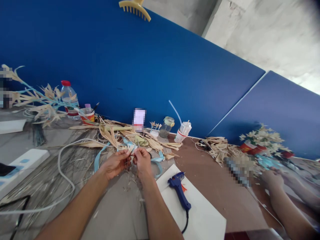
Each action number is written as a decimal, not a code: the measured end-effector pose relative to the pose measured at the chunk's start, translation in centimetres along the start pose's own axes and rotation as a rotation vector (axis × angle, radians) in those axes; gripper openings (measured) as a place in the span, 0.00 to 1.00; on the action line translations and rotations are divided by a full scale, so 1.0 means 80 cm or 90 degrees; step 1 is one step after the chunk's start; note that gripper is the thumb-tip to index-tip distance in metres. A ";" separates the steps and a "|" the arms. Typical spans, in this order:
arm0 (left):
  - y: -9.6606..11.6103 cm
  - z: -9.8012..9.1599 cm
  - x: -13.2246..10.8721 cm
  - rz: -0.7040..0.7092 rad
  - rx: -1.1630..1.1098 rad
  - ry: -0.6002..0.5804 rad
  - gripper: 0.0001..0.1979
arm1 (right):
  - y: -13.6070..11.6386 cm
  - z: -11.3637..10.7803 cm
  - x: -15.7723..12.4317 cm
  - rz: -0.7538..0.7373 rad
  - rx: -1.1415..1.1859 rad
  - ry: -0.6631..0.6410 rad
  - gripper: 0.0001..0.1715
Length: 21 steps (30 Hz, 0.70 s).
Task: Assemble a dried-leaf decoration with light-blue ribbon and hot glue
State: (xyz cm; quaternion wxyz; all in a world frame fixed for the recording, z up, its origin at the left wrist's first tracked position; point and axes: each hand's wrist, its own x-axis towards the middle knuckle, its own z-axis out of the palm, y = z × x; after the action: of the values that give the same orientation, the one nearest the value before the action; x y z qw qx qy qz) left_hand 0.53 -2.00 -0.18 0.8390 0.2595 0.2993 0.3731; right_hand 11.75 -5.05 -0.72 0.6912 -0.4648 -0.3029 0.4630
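Note:
My left hand and my right hand meet above the grey table, their fingertips pinched close together. A small piece of pale dried husk shows between them; the fingers hide most of it. Light blue tape curls on the table left of my left hand, and a further loop of it lies right of my right hand. Just beyond both hands spreads a heap of dried corn husks. To the right of my right forearm, a blue glue gun rests on a white board.
Husk flowers on blue stems lean in a red cup beside a bottle. A phone, glass jar and drink cup stand along the blue partition. A power strip lies left; another person's hands work right.

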 end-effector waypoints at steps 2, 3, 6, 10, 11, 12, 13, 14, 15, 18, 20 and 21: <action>0.000 -0.001 0.001 0.000 -0.002 -0.001 0.05 | -0.002 0.001 -0.002 -0.010 -0.017 0.001 0.08; 0.000 -0.001 0.001 0.002 -0.003 -0.001 0.05 | -0.002 0.001 -0.003 -0.017 -0.030 0.003 0.08; 0.000 -0.001 0.001 0.002 -0.001 0.003 0.06 | -0.001 0.001 -0.003 -0.041 -0.077 0.018 0.07; 0.001 0.001 0.000 -0.002 0.002 0.019 0.06 | 0.002 0.002 -0.003 -0.070 -0.138 0.040 0.06; 0.001 0.001 0.000 -0.002 0.002 0.020 0.07 | 0.002 0.002 -0.003 -0.073 -0.141 0.042 0.06; 0.001 0.001 0.000 -0.001 0.004 0.019 0.07 | 0.002 0.002 -0.003 -0.073 -0.137 0.041 0.06; 0.002 0.001 0.000 0.000 0.007 0.016 0.07 | 0.002 0.002 -0.004 -0.069 -0.126 0.037 0.06; 0.002 0.001 0.000 0.002 0.010 0.015 0.07 | 0.001 0.003 -0.004 -0.063 -0.112 0.031 0.07; 0.002 0.001 0.000 0.005 0.013 0.015 0.07 | 0.000 0.003 -0.005 -0.057 -0.099 0.026 0.07; 0.002 -0.001 0.001 0.007 0.019 0.014 0.07 | -0.004 0.004 -0.007 -0.049 -0.079 0.020 0.07; 0.002 -0.003 0.001 0.003 0.022 0.011 0.07 | -0.005 0.005 -0.007 -0.052 -0.072 0.020 0.07; 0.002 -0.003 0.001 0.001 0.023 0.009 0.07 | -0.005 0.005 -0.008 -0.053 -0.067 0.018 0.06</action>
State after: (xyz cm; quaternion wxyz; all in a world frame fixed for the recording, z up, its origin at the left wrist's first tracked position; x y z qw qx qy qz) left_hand 0.34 -1.78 -0.31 0.8319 0.2719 0.3116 0.3699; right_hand 11.30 -5.52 -0.17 0.6885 -0.4942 -0.3362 0.4107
